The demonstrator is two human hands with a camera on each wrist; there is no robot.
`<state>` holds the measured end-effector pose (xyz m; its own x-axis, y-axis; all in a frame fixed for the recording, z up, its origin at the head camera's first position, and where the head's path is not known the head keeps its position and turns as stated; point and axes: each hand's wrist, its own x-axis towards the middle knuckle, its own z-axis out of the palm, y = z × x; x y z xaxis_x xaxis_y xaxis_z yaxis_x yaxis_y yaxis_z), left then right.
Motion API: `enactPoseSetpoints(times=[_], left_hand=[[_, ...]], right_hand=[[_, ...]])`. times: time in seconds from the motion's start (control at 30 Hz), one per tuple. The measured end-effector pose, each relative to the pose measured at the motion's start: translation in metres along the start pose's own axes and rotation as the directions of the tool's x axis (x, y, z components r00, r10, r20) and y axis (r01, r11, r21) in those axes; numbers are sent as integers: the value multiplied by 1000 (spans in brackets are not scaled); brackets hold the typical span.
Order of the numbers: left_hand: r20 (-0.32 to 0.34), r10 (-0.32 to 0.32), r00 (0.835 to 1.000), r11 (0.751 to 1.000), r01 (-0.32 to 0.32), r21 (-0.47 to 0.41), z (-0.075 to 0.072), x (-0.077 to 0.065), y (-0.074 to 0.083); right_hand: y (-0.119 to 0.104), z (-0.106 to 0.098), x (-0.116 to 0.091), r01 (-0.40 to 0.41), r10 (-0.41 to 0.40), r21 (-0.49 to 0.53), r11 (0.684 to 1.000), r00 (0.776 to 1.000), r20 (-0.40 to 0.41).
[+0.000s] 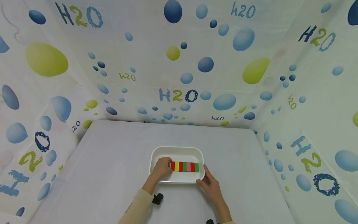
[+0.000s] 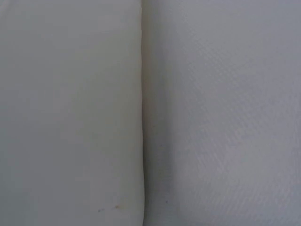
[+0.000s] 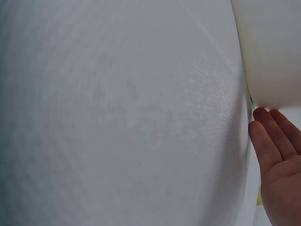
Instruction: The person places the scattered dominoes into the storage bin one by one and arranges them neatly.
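Note:
A white rectangular tray (image 1: 179,150) with rounded corners sits on the table in the head view. Inside it, a row of small coloured blocks (image 1: 188,167) in red, yellow, green and pink lies side by side. At the row's left end my left hand (image 1: 162,167) pinches the red block (image 1: 172,166) between thumb and finger, partly hiding it. My right hand (image 1: 210,183) holds the tray's front right corner, thumb at the front and fingers along the right side. The right wrist view shows the right hand's fingers (image 3: 270,139) against the tray's pale wall (image 3: 273,52).
A white cloth (image 1: 112,161) covers the table. Curtains printed with bubbles and H2O lettering (image 1: 178,95) hang behind and on both sides. A small black device (image 1: 158,199) is at the left wrist. The left wrist view shows only pale surfaces.

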<state>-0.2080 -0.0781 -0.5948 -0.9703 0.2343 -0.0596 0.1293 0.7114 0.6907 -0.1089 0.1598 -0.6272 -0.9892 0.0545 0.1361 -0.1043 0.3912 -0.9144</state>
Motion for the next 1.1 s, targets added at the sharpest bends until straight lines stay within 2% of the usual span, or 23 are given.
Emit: enactPoseSetpoints(times=[0.13,0.43,0.77,0.83,0.97,1.03,1.1], left_hand=[[1,-6,1000,1000,6,-12,0,0,0],[-3,7,1000,1000,-7,-29,-1,0,-1],[-37,36,999,999,-36,-16,-3,1,-6],[-40,31,999,999,-32,-24,-4,1,-5],[-55,24,998,999,-26,-38,-11,0,-2],[-90,47,995,998,-52,-43,-15,-3,0],[-153,98,983,995,-102,-21,-20,-6,2]], right_hand=[[0,-1,0,-27,27,22,999,1000,5],[-3,0,1,-27,27,-1,1000,1000,-4],[-44,-8,-4,-13,13,5,1000,1000,28],[-43,-9,-4,-14,13,3,1000,999,32],[-19,-3,0,-2,2,-9,1000,1000,9],[-7,0,1,-2,2,-11,1000,1000,2],[-1,0,2,-12,12,-5,1000,1000,2]])
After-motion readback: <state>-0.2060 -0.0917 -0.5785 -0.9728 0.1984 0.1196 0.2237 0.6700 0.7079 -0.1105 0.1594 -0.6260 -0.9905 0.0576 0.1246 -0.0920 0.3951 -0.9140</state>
